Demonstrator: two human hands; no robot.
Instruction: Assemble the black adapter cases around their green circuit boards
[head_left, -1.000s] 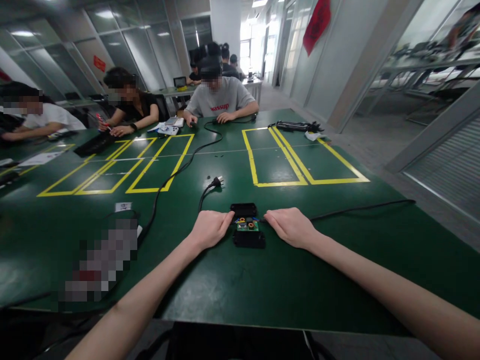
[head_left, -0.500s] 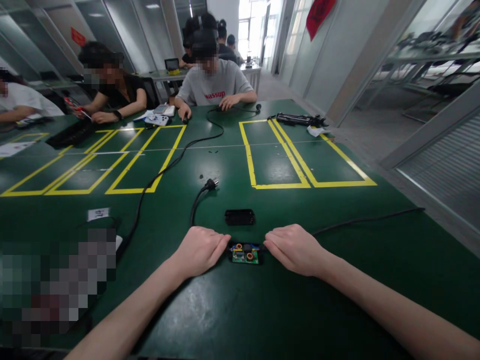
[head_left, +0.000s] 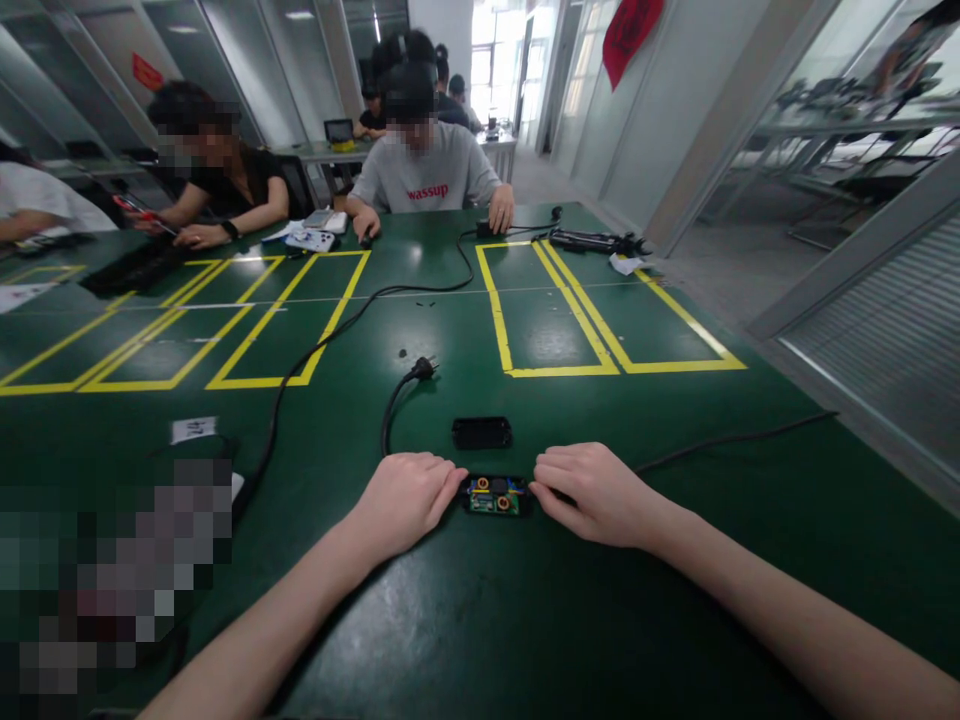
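A green circuit board (head_left: 484, 504) with copper coils and coloured wires lies in an open black case half (head_left: 530, 500) on the table. At its left end, my left hand (head_left: 412, 500) is closed, thumb and fingertips pinching the black plug cable (head_left: 385, 430) where it meets the case. My right hand (head_left: 596, 498) is closed at the other end, pinching the second black cable (head_left: 720, 440), which runs off to the right. Both grips partly hide the cable ends. Just beyond the board rests the other black case half (head_left: 482, 433), hollow side up.
A two-pin plug (head_left: 424, 368) lies ahead of my left hand. A long black cable (head_left: 279, 400) crosses the green table (head_left: 375, 640) on the left. Yellow tape frames (head_left: 562, 372) mark the far part. Across sits a co-worker (head_left: 431, 175), with a black tripod (head_left: 592, 242) nearby.
The board and case half have shifted slightly away from me and now look level, with more of the case rim showing. The co-worker opposite has moved a hand to the right, dragging the cable.
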